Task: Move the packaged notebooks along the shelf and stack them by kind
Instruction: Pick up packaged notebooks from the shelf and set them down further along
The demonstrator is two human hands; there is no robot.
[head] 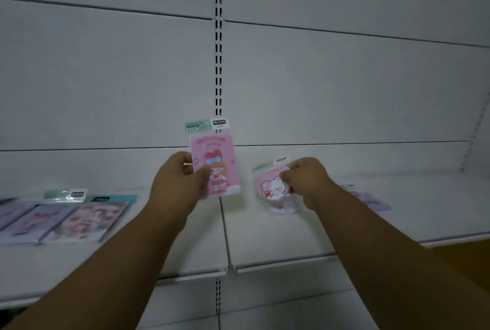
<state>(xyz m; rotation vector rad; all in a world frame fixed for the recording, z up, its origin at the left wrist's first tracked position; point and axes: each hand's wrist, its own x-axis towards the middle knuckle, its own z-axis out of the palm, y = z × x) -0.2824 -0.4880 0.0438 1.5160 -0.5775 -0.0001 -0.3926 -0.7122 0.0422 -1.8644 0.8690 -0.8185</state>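
My left hand (180, 178) holds a pink packaged notebook with a cartoon girl (217, 160) upright above the white shelf (265, 237), near its middle seam. My right hand (307, 178) grips a round pink packaged notebook with a white bear (270, 188), tilted just above the shelf. At the left lie several purple and pink packaged notebooks (61, 219) side by side. A pale purple packaged notebook (371, 200) lies flat at the right, partly hidden behind my right forearm.
A slotted upright (218, 38) runs down the white back panel. The shelf's front edge (291, 263) faces me, and a lower shelf panel shows beneath it. An orange-brown floor patch (466, 253) appears at the right.
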